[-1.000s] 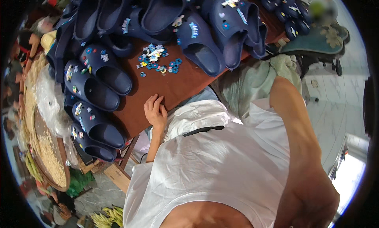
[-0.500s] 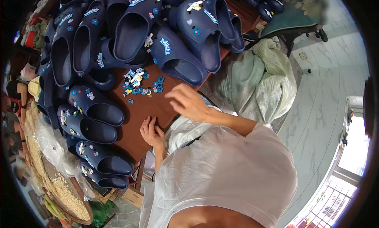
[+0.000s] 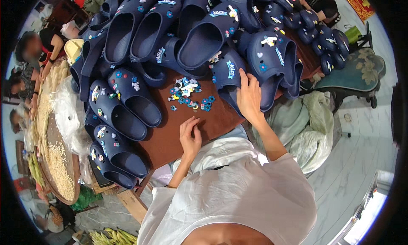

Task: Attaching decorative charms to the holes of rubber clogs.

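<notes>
My right hand is on a navy clog that carries a blue ribbon-shaped charm. The fingers curl over the clog's right side, and the thumb is hard to make out. At the near edge of the brown table, my left hand rests with loosely bent fingers apart, holding nothing. Beyond it lies a small pile of shoe charms, with white figures and blue flowers among them. Another decorated clog lies to the left of the pile.
Many navy clogs crowd the table's far and left sides. At the right are a pale cloth-like bundle and a green padded chair. A round tray of pale kernels stands at the left, near other people. Clear plastic lies beside it.
The view has shifted, so the table appears farther right. My right hand has moved from above the table's near edge onto the ribbon-charm clog. My left hand stays by the table edge.
</notes>
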Demonstrator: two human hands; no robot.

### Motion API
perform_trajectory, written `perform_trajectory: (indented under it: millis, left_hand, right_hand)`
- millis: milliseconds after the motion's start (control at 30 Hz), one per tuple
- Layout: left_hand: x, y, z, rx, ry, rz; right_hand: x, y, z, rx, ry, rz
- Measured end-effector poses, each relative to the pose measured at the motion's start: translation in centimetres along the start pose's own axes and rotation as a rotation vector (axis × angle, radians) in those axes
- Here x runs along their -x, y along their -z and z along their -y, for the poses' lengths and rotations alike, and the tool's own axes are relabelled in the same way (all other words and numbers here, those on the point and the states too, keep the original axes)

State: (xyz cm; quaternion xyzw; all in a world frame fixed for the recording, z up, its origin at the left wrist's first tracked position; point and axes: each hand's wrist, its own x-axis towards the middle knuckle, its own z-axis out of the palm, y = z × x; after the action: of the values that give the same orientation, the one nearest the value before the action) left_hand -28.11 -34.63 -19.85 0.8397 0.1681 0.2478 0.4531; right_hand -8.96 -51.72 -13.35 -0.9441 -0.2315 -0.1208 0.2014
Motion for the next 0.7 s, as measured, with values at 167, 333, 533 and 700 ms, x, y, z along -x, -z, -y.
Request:
perform_trajectory:
  millis: [167,333,533,700]
  left_hand:
    - [-2.3,-2.0,-0.5,0.063,-0.027,0.054]
    - [-3.0,-2.4,0.1,0.001,-0.006,0.107]
    - [-2.9,-2.2,0.7,0.018,0.023,0.108]
    - [-3.6,-2.0,0.8,0.080,0.057,0.087]
  right_hand:
    - [-0.8,-0.2,-1.1,0.024,0.002,0.019]
    - [0.3,0.0,-0.3,-0.014,-0.042,0.043]
    - [2.2,-0.7,0.3,-0.143,-0.106,0.026]
    - [3.0,-1.4,-0.7,-0.435,-0.264,0.012]
